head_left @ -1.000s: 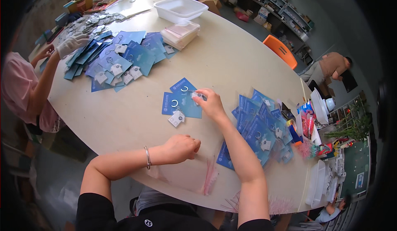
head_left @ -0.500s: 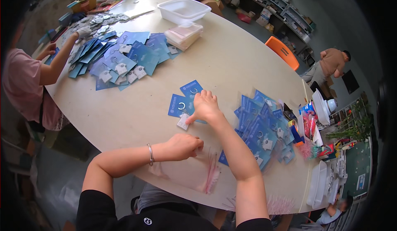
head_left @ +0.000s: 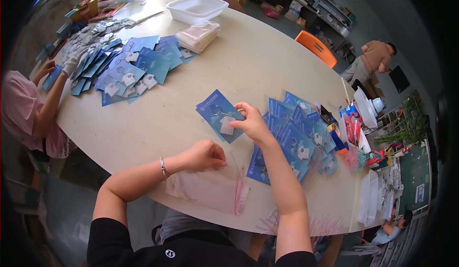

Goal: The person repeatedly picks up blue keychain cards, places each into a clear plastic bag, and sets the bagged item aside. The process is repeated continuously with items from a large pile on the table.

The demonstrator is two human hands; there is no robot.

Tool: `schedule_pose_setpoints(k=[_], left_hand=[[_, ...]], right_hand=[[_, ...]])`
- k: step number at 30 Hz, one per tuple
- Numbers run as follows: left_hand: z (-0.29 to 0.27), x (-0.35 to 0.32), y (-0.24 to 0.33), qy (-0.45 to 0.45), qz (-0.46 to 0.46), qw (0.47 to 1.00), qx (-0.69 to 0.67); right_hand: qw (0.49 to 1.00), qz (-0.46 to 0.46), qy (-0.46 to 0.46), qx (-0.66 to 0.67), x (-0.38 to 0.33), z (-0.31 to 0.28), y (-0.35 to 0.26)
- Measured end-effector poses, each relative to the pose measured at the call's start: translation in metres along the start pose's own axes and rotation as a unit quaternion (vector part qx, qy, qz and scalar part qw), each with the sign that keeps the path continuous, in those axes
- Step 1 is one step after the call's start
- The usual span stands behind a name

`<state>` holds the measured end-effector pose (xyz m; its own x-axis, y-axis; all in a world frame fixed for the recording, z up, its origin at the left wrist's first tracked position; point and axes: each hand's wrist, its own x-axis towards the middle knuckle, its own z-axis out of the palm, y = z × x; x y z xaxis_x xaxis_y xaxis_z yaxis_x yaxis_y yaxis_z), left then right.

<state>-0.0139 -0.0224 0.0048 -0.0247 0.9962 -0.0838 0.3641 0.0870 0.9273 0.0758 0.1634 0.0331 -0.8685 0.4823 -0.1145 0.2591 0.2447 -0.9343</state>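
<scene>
My right hand (head_left: 252, 124) pinches the edge of a blue card (head_left: 217, 105) that carries a metal ring and a white shirt-shaped keychain (head_left: 226, 125). Another card's edge peeks out beneath it. Closer to me, my left hand (head_left: 206, 156) is closed with curled fingers; whether anything is inside them is hidden. Below that hand lies a stack of clear plastic bags (head_left: 201, 190) with pink edges, thin pink strips on its right end. Beside my right forearm spreads a pile of bagged blue cards (head_left: 289, 140) with keychains.
Across the table at left, a person in pink (head_left: 28, 109) handles a card near a heap of blue cards (head_left: 153, 64). A white plastic tub (head_left: 197, 9) and a stack of clear bags (head_left: 198, 36) stand farther back. Pale strips (head_left: 325, 225) lie by the front edge.
The two cards, spread apart before, now overlap almost fully in my right hand. My left hand has shifted slightly up and left. The other person's gloved hand has moved from the heap toward their card.
</scene>
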Motion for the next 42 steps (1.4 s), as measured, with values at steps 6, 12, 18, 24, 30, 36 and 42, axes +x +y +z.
schedule_pose_setpoints(k=[6,12,18,24,30,36,42], left_hand=[[-0.012,0.005,-0.002,0.019,-0.043,0.998,-0.036],[-0.013,0.006,-0.001,0.030,-0.067,0.997,-0.021],[-0.012,0.007,-0.003,0.048,-0.072,0.996,-0.024],[-0.009,0.009,-0.007,0.046,-0.053,0.997,-0.044],[-0.011,0.008,-0.002,0.020,-0.070,0.997,-0.038],[-0.010,0.006,-0.002,0.056,-0.049,0.993,-0.088],[-0.015,0.010,-0.009,0.120,-0.024,0.980,-0.154]], right_hand=[[0.991,0.052,0.014,0.118,-0.075,-0.062,-0.008],[0.985,0.134,-0.044,0.101,-0.110,-0.084,0.008],[0.979,0.156,-0.087,0.101,-0.109,-0.077,0.007],[0.977,0.117,-0.179,-0.016,-0.086,-0.069,0.005],[0.945,0.107,-0.301,-0.075,-0.050,-0.048,-0.004],[0.965,0.033,-0.225,-0.132,-0.044,-0.014,-0.008],[0.996,0.065,0.029,0.057,-0.085,-0.004,0.006]])
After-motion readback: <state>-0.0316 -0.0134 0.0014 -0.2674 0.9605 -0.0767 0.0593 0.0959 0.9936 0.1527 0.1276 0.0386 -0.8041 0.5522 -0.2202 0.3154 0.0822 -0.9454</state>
